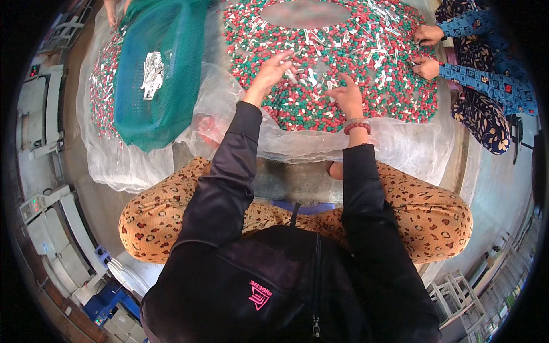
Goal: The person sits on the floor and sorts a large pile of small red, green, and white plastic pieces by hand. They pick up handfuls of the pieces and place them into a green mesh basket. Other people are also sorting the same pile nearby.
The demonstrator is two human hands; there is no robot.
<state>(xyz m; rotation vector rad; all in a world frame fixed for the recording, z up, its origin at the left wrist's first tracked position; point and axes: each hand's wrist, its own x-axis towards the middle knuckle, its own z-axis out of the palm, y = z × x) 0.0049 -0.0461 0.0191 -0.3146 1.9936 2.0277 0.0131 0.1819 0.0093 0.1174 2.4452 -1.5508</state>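
Before me spreads a pile of small red, green and white pieces (269, 34), mixed with thin white strips (312, 77). My left hand (269, 74) reaches over its near part, fingers bent around a pale strip (291, 76) that shows beneath them. To its right, my right hand (349, 102) is low over the pieces, index finger stretched forward and thumb apart from it. A small white bit lies by that thumb; whether the two touch I cannot tell. A red bead bracelet (357, 127) circles my right wrist.
Left of the pile stands a blue basket (128, 97) with green netting (191, 51), holding a bundle of white strips (152, 75). Translucent sheeting (400, 143) lies under the pieces. A co-worker's hands (428, 51) work at the right edge; another person's hand (112, 18) shows far left.
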